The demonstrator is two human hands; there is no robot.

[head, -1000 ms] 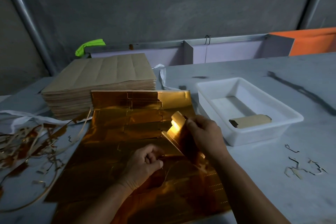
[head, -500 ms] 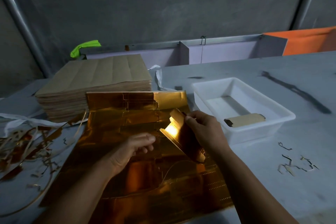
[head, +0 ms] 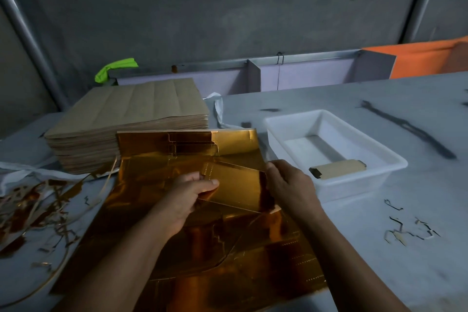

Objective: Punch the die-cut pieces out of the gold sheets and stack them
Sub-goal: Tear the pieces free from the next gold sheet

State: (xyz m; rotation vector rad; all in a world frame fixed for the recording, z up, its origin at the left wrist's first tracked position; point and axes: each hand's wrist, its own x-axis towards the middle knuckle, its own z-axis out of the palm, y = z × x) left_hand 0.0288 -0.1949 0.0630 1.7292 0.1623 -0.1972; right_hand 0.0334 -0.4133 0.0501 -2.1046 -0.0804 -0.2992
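A large gold die-cut sheet [head: 192,261] lies flat on the table in front of me. A loose gold piece [head: 238,185] is held just above its middle, face up. My left hand [head: 187,197] pinches the piece's left edge with thumb on top. My right hand [head: 288,185] grips its right edge, fingers curled round it. A white plastic tray [head: 379,180] stands to the right with one punched piece [head: 339,170] lying in it, brown side up.
A thick stack of brown-backed sheets [head: 131,119] sits at the back left. Gold and brown trim scraps [head: 38,210] litter the table's left side, and small scraps [head: 410,230] lie right of the sheet. A low partition and wall close off the back.
The gold piece, held tilted up in my right hand alone, now lies flatter above the sheet. My left hand has come off the sheet and taken the piece's left edge.
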